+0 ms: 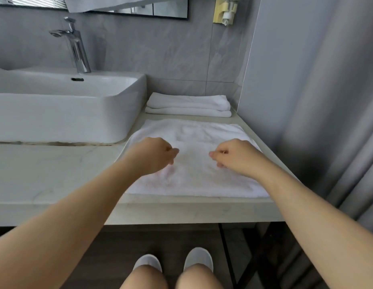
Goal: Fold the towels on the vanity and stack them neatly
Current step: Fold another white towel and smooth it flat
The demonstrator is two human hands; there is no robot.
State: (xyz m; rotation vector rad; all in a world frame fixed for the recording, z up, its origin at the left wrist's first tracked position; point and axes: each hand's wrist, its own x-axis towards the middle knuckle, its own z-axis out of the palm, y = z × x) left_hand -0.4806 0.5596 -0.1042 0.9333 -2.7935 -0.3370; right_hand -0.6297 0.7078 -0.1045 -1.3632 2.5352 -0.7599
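the white basin (67, 113) sits left on the vanity top (56, 174), its inside mostly hidden from me. right of it a white towel (194, 174) lies spread flat, with two folded towels (188, 105) stacked behind. my left hand (154, 155) and right hand (233, 156) are over the spread towel's middle, fingers curled; i cannot tell whether they pinch cloth.

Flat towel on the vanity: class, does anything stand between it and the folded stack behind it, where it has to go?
Nothing visible does. Only a bare strip of countertop separates the flat towel from the stacked folded towels behind; the sink stands off to the left.
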